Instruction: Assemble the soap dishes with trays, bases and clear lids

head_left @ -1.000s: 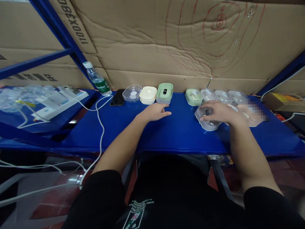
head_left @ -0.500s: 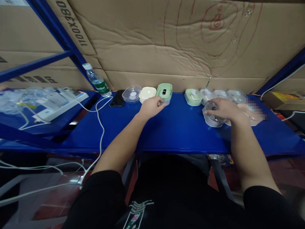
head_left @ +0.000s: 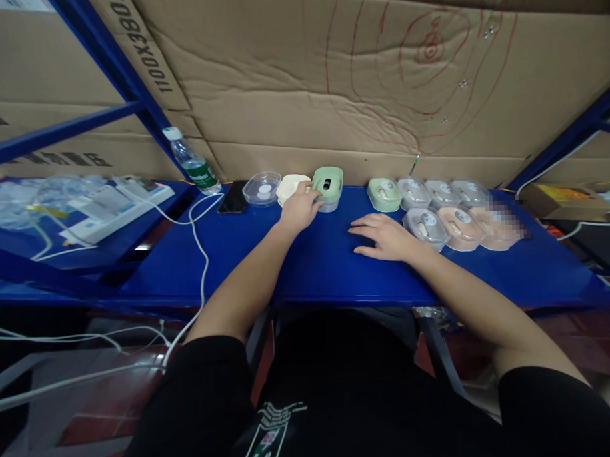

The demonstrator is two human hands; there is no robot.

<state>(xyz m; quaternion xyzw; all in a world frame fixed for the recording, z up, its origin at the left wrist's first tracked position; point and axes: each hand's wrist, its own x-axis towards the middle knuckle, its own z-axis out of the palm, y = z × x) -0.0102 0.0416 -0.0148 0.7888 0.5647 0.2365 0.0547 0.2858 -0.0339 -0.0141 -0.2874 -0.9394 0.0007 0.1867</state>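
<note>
My left hand [head_left: 299,207] rests at the gap between a cream plastic container [head_left: 287,187] and a green container [head_left: 329,181] with a dark slot. Its fingers are apart, and the fingertips reach the green container's left side; firm contact is hard to make out. Over the blue table, fingers spread and nothing in them, is my right hand [head_left: 383,237]. Just right of it sits a grey lidded box [head_left: 428,229] with a round sticker, beside a peach lidded box [head_left: 462,229]. Behind them stand a green lidded box [head_left: 384,194] and several grey lidded boxes [head_left: 441,192].
A clear plastic container [head_left: 262,188], a black phone [head_left: 232,198] and a water bottle [head_left: 197,167] stand at the table's back left. White cables [head_left: 205,258] run over the left side. Cardboard [head_left: 279,69] walls the back. An open carton [head_left: 574,202] is far right.
My right hand has let go of the grey box at the front and moved left over the table. My left hand has loosened its fingers from the green container and shifted slightly left.
</note>
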